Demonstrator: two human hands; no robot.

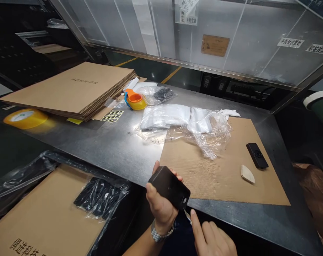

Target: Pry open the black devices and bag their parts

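My left hand (161, 204) is closed around a black box-shaped plastic housing (170, 186), tilted above the table's front edge. A small round hole shows near the housing's lower right end. In my right hand (213, 236) is a small knife (187, 215) with a narrow pale blade; its handle is hidden by the fingers. The index finger lies along the knife, and the blade's tip is at the housing's lower corner, where I cannot tell whether it touches. On the cardboard sheet (230, 192) to the right lie a black remote-like part (257, 155) and a pale wedge-shaped piece (247, 174).
Clear plastic bags (166, 117) lie mid-table beside an orange and yellow tape dispenser (135, 99). A stack of flat cardboard (70, 87) and a yellow tape roll (25, 118) are at left. Below left, a lined carton (44, 206) holds a bagged black item (100, 197).
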